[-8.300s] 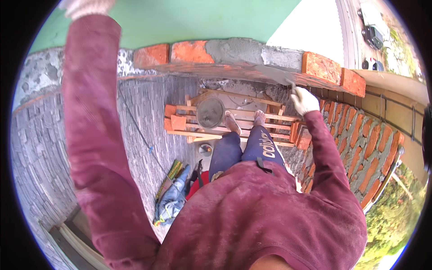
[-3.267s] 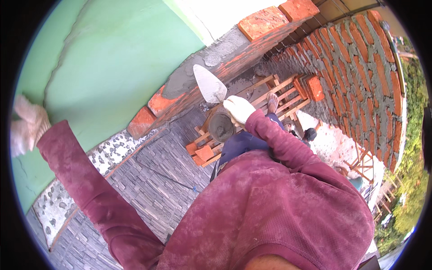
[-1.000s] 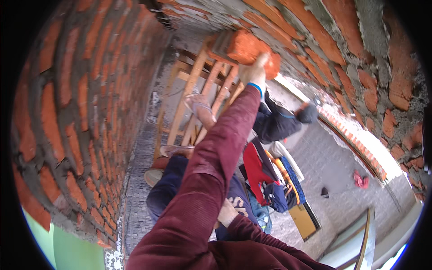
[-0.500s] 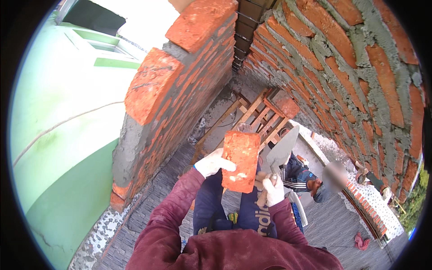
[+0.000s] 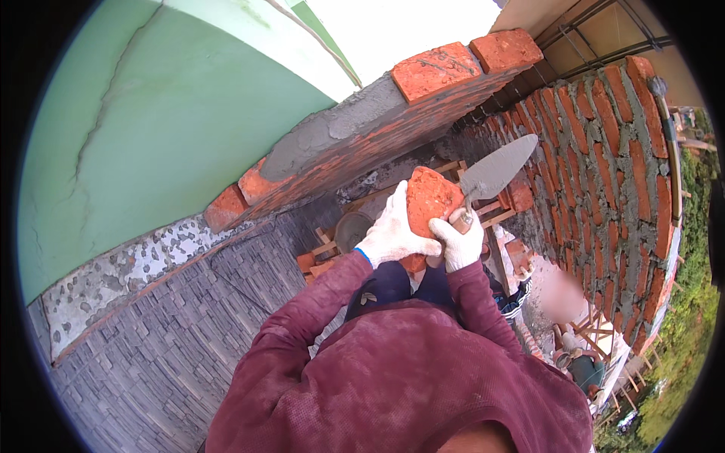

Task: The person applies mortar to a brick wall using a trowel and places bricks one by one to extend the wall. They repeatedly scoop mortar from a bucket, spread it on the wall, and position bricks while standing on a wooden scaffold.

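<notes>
The left hand (image 5: 393,230), in a white work glove, grasps a rough red clay brick (image 5: 427,202) from its left side, with the gloved fingers wrapped around the edge of the brick. The brick is held upright in front of the person's chest, above the dark blue trousers (image 5: 389,285), and it is well apart from the top of the wall. The right hand (image 5: 457,241), also in a white glove, is clenched around the handle of a steel pointed trowel (image 5: 495,172). This hand is just beside the brick and touches its lower right side. The blade of the trowel is covered with grey mortar and points up and to the right, just beside the brick's upper right edge.

Behind the hands stands a red brick wall (image 5: 362,151). On its top there is a bed of grey mortar (image 5: 332,128), and two red bricks (image 5: 464,64) are laid at the right of this bed. Another brick wall with grey joints (image 5: 612,174) is at the right. Below, a wooden scaffold frame (image 5: 332,245) and a round dark bucket (image 5: 353,229) are visible. The person wears a maroon long-sleeved sweater (image 5: 393,377).
</notes>
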The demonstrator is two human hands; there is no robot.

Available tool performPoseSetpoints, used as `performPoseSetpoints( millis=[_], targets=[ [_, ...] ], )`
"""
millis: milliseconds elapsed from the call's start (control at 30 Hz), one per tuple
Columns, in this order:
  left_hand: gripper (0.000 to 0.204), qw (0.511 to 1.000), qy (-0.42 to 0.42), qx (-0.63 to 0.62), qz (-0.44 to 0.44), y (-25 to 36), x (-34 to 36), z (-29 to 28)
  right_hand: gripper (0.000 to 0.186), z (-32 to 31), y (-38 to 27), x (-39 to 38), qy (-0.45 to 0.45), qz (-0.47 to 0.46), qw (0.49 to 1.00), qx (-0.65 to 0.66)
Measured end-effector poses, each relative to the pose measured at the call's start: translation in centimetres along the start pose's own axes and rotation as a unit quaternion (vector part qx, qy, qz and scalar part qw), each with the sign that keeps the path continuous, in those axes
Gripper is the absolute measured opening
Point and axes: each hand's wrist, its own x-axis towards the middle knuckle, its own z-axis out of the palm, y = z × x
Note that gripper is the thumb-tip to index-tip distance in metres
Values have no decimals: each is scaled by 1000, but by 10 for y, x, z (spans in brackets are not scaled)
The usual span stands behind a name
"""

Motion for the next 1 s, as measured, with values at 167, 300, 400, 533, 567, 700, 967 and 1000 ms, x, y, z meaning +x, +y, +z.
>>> performPoseSetpoints(
  millis=[167, 300, 400, 533, 567, 700, 967, 1000],
  targets=[
    [159, 986, 88, 142, -20, 9, -8, -40, 17, 41, 12, -7, -72, 19, 992, 103],
    [144, 965, 130, 224, 36, -3, 10, -97, 29, 41, 10, 25, -144, 53, 982, 109],
    [128, 903, 212, 362, 94, 4, 37, -138, 48, 19, -18, 40, -130, 61, 987, 73],
    [116, 872, 211, 412, 160, -5, 95, -171, 38, -71, 8, 59, -87, 116, 988, -59],
    [115, 864, 214, 426, 162, -6, 105, -174, 37, -92, 20, 61, -74, 134, 986, -68],
    [112, 847, 228, 462, 132, -17, 139, -175, 33, -146, 33, 46, -27, 200, 970, -140],
    [114, 861, 220, 446, 109, -33, 155, -173, 31, -163, 17, 40, -19, 251, 956, -152],
    [114, 864, 225, 439, 103, -38, 157, -173, 30, -164, 16, 42, -22, 250, 956, -148]
  ],
)
